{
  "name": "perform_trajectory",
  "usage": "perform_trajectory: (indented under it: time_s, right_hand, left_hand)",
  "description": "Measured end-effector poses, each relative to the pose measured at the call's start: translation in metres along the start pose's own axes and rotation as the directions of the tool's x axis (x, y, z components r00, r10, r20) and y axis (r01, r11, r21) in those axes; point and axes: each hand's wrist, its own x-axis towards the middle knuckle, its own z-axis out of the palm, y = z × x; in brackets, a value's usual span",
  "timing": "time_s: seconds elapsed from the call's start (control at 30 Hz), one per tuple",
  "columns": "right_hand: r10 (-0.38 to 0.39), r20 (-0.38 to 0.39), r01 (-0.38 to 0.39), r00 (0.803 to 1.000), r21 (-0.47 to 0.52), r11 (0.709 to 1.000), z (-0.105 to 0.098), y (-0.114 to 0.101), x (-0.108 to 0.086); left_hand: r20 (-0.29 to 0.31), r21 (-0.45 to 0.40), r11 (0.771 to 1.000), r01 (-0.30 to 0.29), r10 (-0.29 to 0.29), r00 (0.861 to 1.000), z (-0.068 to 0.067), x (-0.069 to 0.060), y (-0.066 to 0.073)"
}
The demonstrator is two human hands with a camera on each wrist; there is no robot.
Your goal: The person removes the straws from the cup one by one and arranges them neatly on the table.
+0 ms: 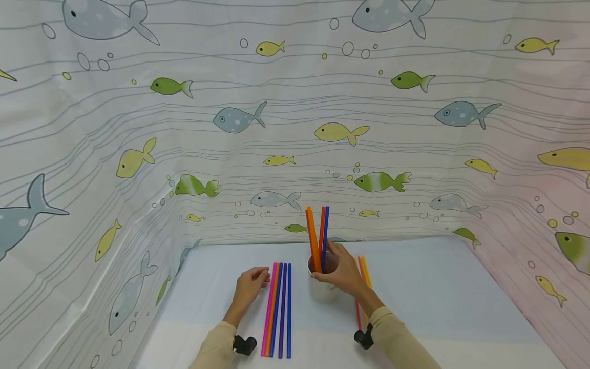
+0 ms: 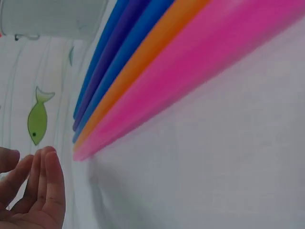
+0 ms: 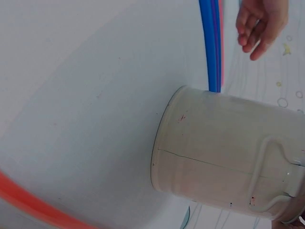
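My right hand grips a whitish mug near its rim, thumb in front and fingers behind. Orange straws, a red-orange one and a blue one lean upright inside it. The mug's handle shows in the right wrist view. Beside a row of several straws, my left hand holds nothing, its fingers loosely bent. That row runs from a pink straw at left through orange and blue to a purple straw and a blue straw.
Under the right forearm lie a red straw and a yellow-orange straw, partly hidden. White cloth covers the table. A fish-patterned curtain rises behind it and along both sides.
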Motion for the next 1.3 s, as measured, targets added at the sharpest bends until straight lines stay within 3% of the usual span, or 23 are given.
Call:
perform_trajectory:
  time_s: [0.13,0.37,0.57,0.8,0.93,1.3]
  right_hand:
    - [0.008,0.003,-0.008,1.0,0.0,1.0,0.0,0.0,0.0]
    - [0.002,0.001,-0.002,1.0,0.011,1.0,0.0,0.0,0.0]
    - [0.016,0.002,-0.016,1.0,0.002,1.0,0.0,0.001,0.0]
    - [-0.004,-0.005,0.004,1.0,0.017,1.0,0.001,0.0,0.0]
    - [-0.023,-0.019,0.023,1.0,0.023,0.999,0.0,0.0,-0.001]
    - [0.011,-0.01,-0.01,1.0,0.031,0.999,0.0,-0.002,-0.001]
  left_hand:
    - [0.001,-0.016,0.999,-0.041,0.041,0.999,0.003,0.003,0.01]
    - [0.009,-0.097,0.994,-0.059,0.06,0.998,0.012,0.013,0.029]
    - [0.045,-0.155,0.98,-0.124,0.132,0.99,0.025,0.02,0.05]
    - [0.075,-0.132,0.979,-0.155,0.165,0.983,0.042,0.028,0.07]
    - [0.076,-0.098,0.974,-0.203,0.211,0.975,0.05,0.033,0.079]
    - [0.094,-0.066,0.979,-0.191,0.197,0.976,0.068,0.039,0.097]
